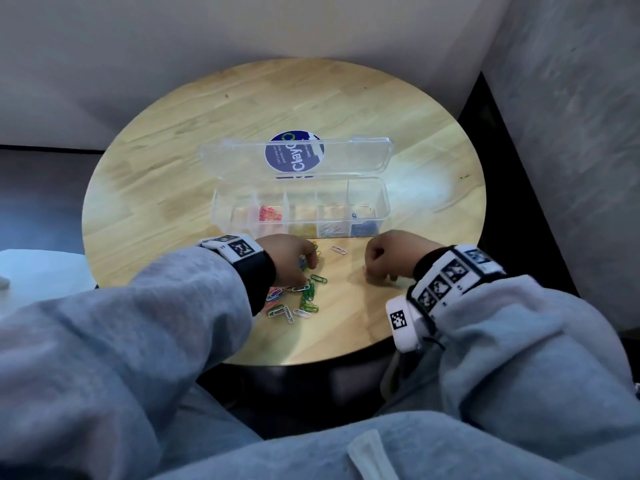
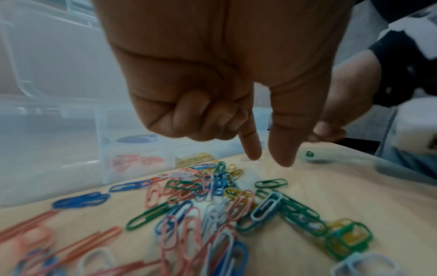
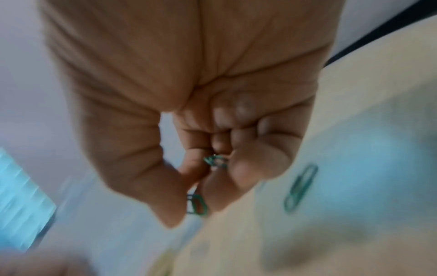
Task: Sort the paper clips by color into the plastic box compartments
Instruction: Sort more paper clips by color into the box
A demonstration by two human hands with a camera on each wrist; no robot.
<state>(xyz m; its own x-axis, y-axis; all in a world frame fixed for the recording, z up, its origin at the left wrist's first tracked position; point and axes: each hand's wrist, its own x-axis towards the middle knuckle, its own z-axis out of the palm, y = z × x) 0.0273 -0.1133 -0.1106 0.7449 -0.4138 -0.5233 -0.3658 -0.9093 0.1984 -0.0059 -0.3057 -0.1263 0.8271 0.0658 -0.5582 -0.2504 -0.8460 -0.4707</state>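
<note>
Head view: mixed-colour paper clips (image 1: 294, 299).

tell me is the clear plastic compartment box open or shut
Open: the clear plastic compartment box has its hinged lid flipped back on the round wooden table, exposing the compartments.

One round wooden table (image 1: 242, 109). One clear plastic box (image 1: 382, 202) with one hinged lid (image 1: 356, 157), divided into five compartments; four hold clips, sorted red, yellow, white and blue. One round sticker (image 1: 294, 152) under the lid. One loose pile of mixed paper clips (image 2: 212, 201), too tangled to count. Two hands: left hand (image 1: 287, 259), right hand (image 1: 391, 252). Two green clips (image 3: 216, 161) show in the right hand; one more green clip (image 3: 300, 187) lies on the table.
</note>
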